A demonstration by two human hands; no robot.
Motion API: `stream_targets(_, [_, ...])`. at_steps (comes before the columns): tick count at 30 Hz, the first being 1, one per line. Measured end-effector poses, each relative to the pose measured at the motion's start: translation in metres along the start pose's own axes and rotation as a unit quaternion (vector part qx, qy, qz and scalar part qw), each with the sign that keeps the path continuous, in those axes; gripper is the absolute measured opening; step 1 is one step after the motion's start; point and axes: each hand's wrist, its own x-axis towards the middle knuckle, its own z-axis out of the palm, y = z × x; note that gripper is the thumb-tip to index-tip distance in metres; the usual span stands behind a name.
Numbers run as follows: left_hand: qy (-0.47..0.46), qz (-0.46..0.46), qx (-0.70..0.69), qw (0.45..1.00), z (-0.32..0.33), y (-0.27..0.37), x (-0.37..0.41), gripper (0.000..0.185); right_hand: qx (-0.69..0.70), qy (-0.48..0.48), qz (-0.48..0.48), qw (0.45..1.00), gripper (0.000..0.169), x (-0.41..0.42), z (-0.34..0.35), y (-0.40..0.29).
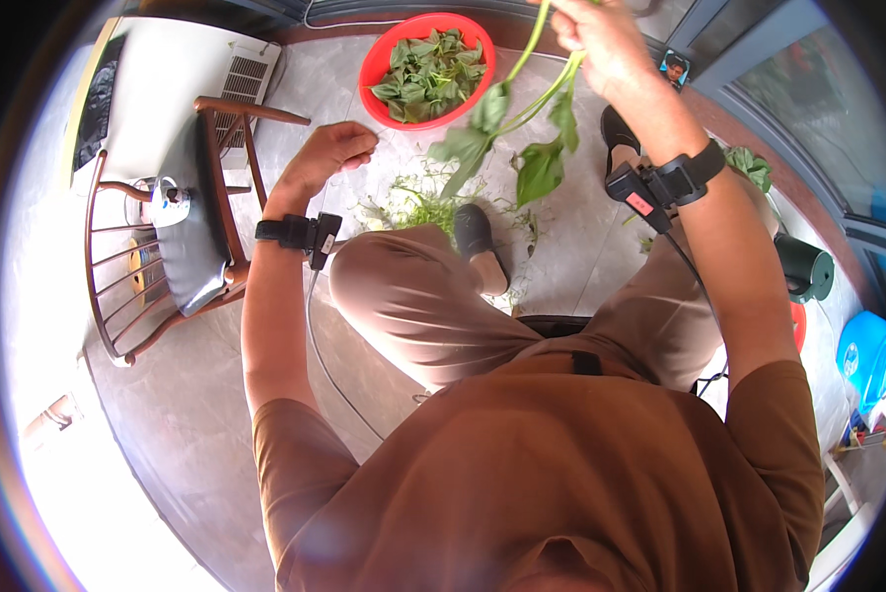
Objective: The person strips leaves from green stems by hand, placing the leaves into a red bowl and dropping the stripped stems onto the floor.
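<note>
My right hand (602,44) grips a bunch of long green stems with broad leaves (541,172) at the top of the head view. The leafy ends hang down to the left, partly blurred. Off to the left, my left hand (336,154) is raised with its fingers curled together, and I see nothing in it. It is close to the lower left rim of a red plastic basin (489,81). Many picked green leaves (432,74) lie inside the basin. Below it, a loose pile of thin green stem scraps (417,203) is spread on the tiled floor, near my shoe (476,231).
A wooden chair with a black cushion (188,214) stands at left, beside a white appliance with a vent grille (247,78). More greens (748,166) lie beyond my right knee. A dark green cylindrical container (805,268) and a blue plastic tub (868,355) are on the right.
</note>
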Motion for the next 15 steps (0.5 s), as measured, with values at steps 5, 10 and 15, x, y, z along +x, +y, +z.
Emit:
stream_targets(5, [0.151,-0.012,0.19,0.97,-0.032,-0.079,0.002,0.022,-0.04,0.011,-0.069,0.997,0.007,0.005,-0.004,-0.009])
stream_targets(10, [0.23,0.023,0.281,0.932,-0.036,-0.098,0.006,0.024,-0.159,-0.033,-0.113,0.98,0.008,0.001,0.004,-0.001])
stream_targets(15, [0.22,0.065,0.321,0.919,-0.034,-0.097,0.006,0.023,-0.302,-0.081,-0.176,0.933,0.013,-0.016,0.02,-0.006])
